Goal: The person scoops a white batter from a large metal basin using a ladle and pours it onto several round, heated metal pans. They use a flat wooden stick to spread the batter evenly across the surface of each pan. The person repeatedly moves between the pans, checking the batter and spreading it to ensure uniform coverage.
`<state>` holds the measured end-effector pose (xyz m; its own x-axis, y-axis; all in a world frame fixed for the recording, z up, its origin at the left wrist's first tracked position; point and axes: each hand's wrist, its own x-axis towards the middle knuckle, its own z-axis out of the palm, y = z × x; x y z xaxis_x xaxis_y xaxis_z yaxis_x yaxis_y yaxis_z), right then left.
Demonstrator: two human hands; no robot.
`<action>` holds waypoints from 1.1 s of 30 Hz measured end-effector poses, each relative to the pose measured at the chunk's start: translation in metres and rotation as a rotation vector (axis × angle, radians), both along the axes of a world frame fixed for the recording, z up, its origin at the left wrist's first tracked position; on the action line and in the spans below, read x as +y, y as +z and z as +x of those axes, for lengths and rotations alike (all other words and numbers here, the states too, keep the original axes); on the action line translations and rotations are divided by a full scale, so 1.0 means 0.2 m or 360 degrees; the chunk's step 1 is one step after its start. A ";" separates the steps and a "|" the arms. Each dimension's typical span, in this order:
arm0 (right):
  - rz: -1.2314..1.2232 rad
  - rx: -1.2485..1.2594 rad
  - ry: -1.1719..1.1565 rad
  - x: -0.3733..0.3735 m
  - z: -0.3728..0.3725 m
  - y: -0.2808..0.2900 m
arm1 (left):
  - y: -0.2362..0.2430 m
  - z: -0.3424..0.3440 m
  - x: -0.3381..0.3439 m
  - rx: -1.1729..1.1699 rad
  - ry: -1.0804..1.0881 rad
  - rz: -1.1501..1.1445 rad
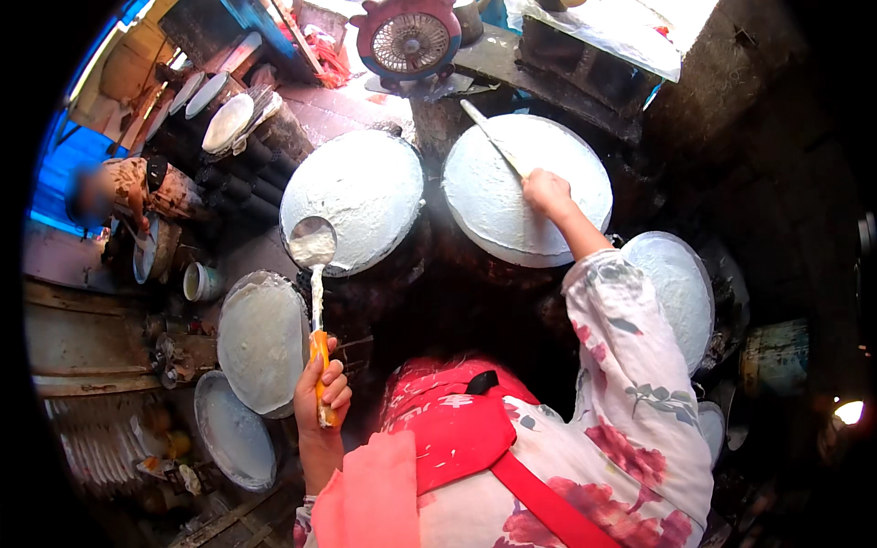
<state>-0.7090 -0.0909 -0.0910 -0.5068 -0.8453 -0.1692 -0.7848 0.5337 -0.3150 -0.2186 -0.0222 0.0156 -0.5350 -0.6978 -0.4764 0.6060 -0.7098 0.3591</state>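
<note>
My left hand [324, 388] is closed round the orange handle of a metal ladle [312, 245]. White batter coats the ladle's bowl and neck, and the bowl sits over the near-left edge of a round griddle [365, 187] covered in white batter. Pinched in my right hand [548, 192] is a long, flat, pale spatula [491, 137]. It slants across a second white-covered griddle [493, 219], its far end reaching that griddle's upper left rim. Whether the blade touches the batter I cannot tell.
More round white-topped griddles stand at left [263, 342], lower left [234, 431] and right [678, 292]. A pink fan [411, 46] stands beyond. At far left, a person [155, 187] works beside a white bucket [202, 281]. A bright glow [850, 413] shows at far right.
</note>
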 end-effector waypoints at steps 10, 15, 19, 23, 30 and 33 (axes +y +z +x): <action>-0.0099 -0.0670 0.0129 0.54 0.33 -0.04 | -0.02 0.10 0.03 0.0020 0.0066 -0.0016; -0.0256 -0.0413 -0.0211 0.49 0.17 -0.08 | 0.03 0.11 -0.01 0.0243 0.0041 0.0051; -0.0323 -0.0756 -0.0044 0.57 0.30 -0.09 | 0.05 0.18 0.01 0.0166 0.0093 -0.0013; -0.0593 -0.1027 -0.0518 0.63 0.26 -0.20 | 0.05 0.28 0.02 0.0097 0.0191 -0.0095; -0.0325 -0.0898 0.0344 0.63 0.88 -0.04 | 0.09 0.48 0.02 0.0120 0.0381 -0.0098; -0.0007 -0.0940 0.0580 0.62 1.13 0.02 | 0.09 0.55 0.04 0.0038 0.0430 -0.0151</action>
<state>-0.4839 0.0331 -0.0875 -0.0145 -0.9454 -0.3256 -0.6104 0.2663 -0.7460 -0.1078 -0.0137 0.0337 -0.3337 -0.8574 -0.3919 0.7778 -0.4853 0.3994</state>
